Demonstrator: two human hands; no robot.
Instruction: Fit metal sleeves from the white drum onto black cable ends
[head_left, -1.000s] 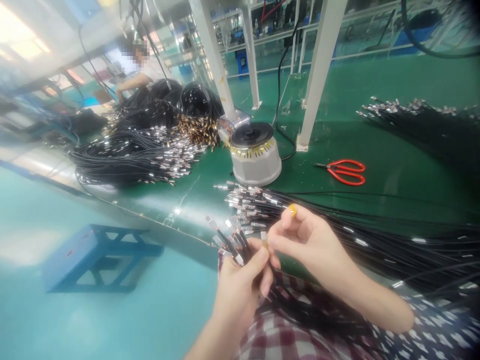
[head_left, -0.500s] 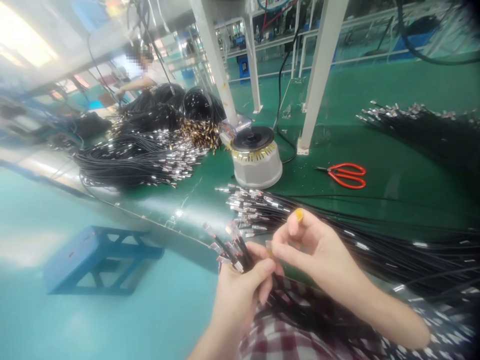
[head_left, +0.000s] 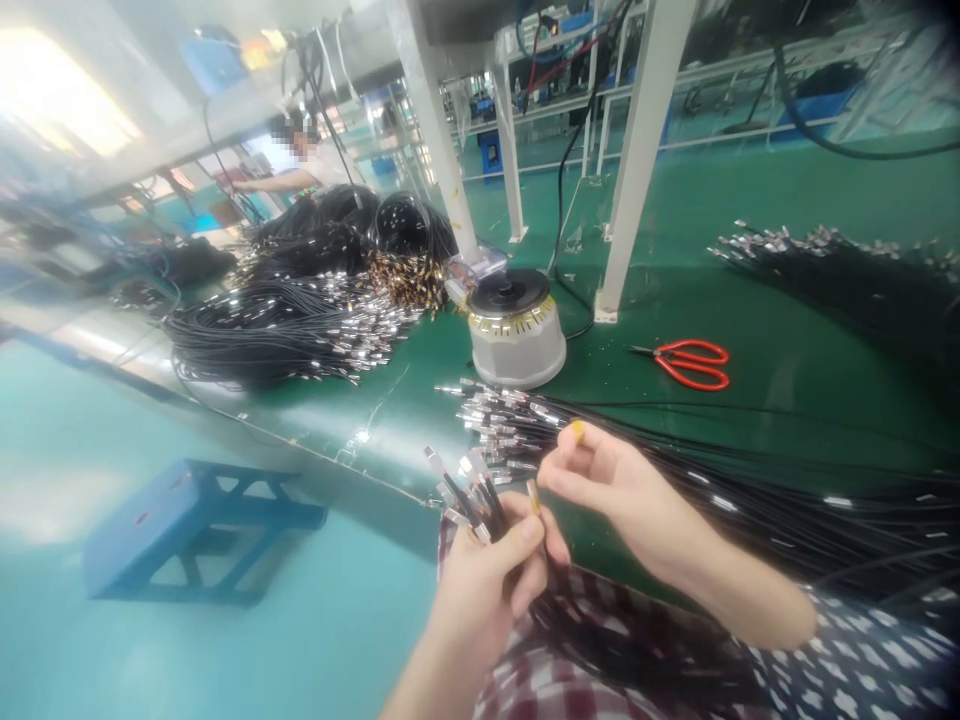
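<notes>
Both hands (head_left: 486, 575) meet low at centre frame, the left gripping a bundle of black cables (head_left: 455, 492).
The left forearm angles up from the bottom edge, its fingers wrapped round the bundle, silver ends fanned up-left; thumb and forefinger pinch one cable end (head_left: 534, 498), upright with a yellowish band. The right hand (head_left: 611, 478) reaches in from the lower right, wrist out of a patterned sleeve (head_left: 855, 645), fingers loosely curled with a narrow gap, just beside that end; whether anything sits between thumb and fingers cannot be told. A yellow patch (head_left: 577, 431) covers one right fingertip. Above, at centre, stands a white dispenser (head_left: 517, 350); red-handled scissors (head_left: 694, 363) lie right of it.
</notes>
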